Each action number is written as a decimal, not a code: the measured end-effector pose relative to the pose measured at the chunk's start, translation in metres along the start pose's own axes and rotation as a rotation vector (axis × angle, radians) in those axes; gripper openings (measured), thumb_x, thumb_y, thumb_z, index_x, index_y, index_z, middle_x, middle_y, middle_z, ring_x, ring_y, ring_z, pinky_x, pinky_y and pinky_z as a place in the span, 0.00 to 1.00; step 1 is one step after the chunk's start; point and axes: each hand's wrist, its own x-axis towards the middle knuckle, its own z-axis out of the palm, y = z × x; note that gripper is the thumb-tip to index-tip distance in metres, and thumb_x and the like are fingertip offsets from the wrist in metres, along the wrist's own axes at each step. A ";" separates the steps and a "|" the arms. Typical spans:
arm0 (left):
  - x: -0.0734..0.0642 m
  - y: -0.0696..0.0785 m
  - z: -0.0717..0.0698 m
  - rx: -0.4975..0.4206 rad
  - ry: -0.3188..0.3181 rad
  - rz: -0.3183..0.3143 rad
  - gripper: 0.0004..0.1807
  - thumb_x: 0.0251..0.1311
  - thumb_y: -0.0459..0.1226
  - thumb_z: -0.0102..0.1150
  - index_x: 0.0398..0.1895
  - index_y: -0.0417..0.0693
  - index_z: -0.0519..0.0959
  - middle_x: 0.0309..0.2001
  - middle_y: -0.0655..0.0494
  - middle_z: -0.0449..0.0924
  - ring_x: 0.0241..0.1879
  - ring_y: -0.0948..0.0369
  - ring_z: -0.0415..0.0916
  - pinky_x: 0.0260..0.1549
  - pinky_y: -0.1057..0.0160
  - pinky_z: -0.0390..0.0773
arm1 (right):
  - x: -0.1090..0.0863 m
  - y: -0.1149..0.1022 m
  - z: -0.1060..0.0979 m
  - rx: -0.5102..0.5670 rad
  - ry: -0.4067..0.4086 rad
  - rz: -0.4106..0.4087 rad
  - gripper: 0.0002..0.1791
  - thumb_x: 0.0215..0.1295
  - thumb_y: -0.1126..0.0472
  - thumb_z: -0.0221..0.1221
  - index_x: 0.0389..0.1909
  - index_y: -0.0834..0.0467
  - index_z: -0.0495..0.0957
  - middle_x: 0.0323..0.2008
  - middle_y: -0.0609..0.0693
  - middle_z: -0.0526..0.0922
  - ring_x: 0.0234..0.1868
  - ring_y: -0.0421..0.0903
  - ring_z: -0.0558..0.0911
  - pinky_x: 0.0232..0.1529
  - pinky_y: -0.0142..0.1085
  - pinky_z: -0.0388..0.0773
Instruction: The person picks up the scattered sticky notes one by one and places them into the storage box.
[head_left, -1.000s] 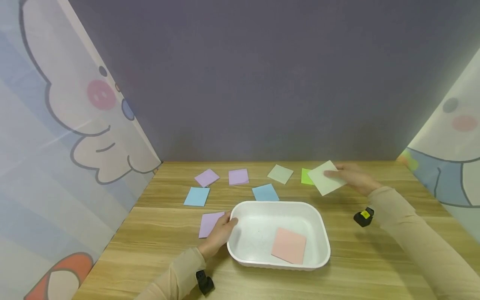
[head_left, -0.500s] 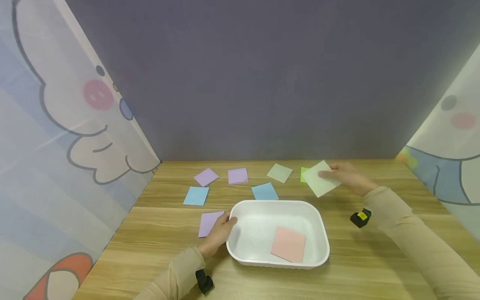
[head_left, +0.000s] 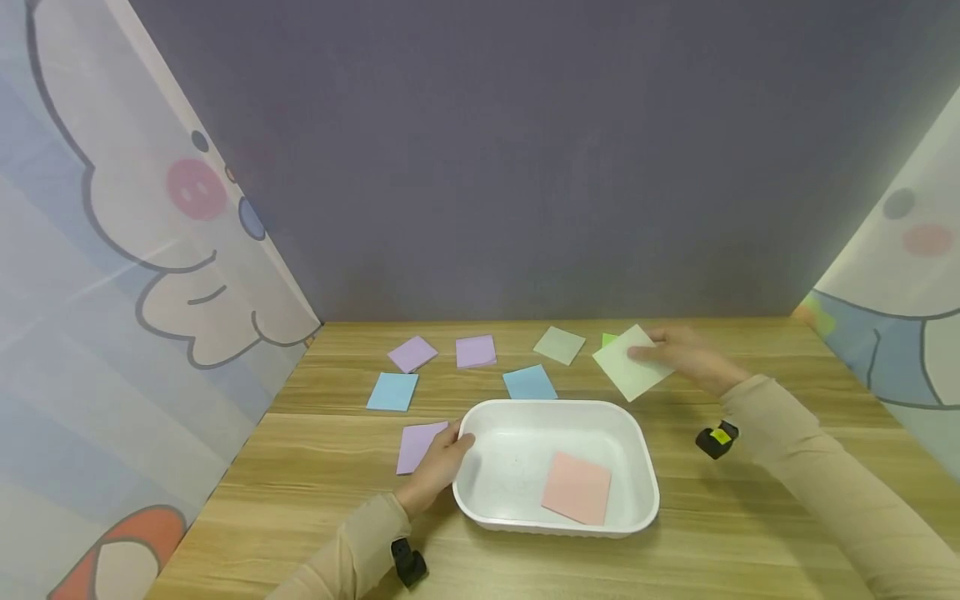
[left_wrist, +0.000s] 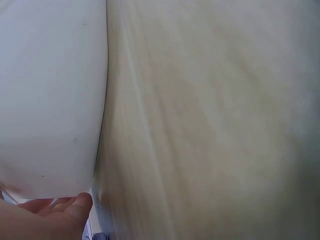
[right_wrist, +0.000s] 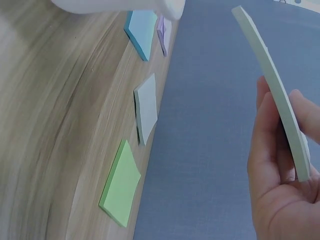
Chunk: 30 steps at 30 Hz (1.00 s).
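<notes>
My left hand (head_left: 437, 471) grips the left side of a white plastic tub (head_left: 504, 471), thumb over its rim. Inside the tub, toward the right, lies a pink sticky note pad (head_left: 577, 490). My right hand (head_left: 686, 354) pinches a pale green sticky note pad (head_left: 627, 368) between thumb and fingers, above the table beyond the tub's right end. The right wrist view shows this pad's thick edge (right_wrist: 275, 85). Partly covered by it in the head view is a lime green pad (head_left: 608, 339) on the table.
Behind the tub lie another pale green pad (head_left: 559, 346) and a blue pad (head_left: 530, 383). Farther left are two purple pads, a second blue pad (head_left: 392, 392) and, near my left hand, a third purple pad (head_left: 418, 447). A grey wall (head_left: 555, 208) bounds the table's back.
My right hand has moved a little left with the pale green pad, which covers more of the lime green pad. My left hand and the tub have stayed put.
</notes>
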 end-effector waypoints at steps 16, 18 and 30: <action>0.000 -0.004 0.001 -0.006 -0.008 0.003 0.27 0.69 0.40 0.37 0.68 0.37 0.54 0.62 0.35 0.64 0.52 0.47 0.73 0.43 0.54 0.80 | -0.003 -0.007 0.012 0.025 -0.030 0.010 0.29 0.61 0.50 0.57 0.55 0.68 0.69 0.33 0.52 0.81 0.33 0.46 0.79 0.38 0.37 0.76; 0.000 -0.004 0.000 -0.008 -0.008 0.006 0.27 0.69 0.40 0.37 0.68 0.37 0.54 0.61 0.35 0.64 0.51 0.47 0.73 0.43 0.55 0.80 | -0.004 -0.011 0.014 0.024 -0.037 0.003 0.29 0.61 0.50 0.57 0.55 0.67 0.69 0.34 0.53 0.81 0.34 0.46 0.79 0.38 0.37 0.76; 0.002 -0.003 -0.001 -0.002 -0.008 0.002 0.27 0.69 0.40 0.37 0.68 0.38 0.55 0.62 0.35 0.64 0.52 0.47 0.73 0.44 0.55 0.80 | -0.001 -0.030 0.027 -0.023 -0.066 -0.024 0.27 0.57 0.48 0.60 0.49 0.64 0.73 0.35 0.52 0.81 0.34 0.46 0.79 0.41 0.36 0.74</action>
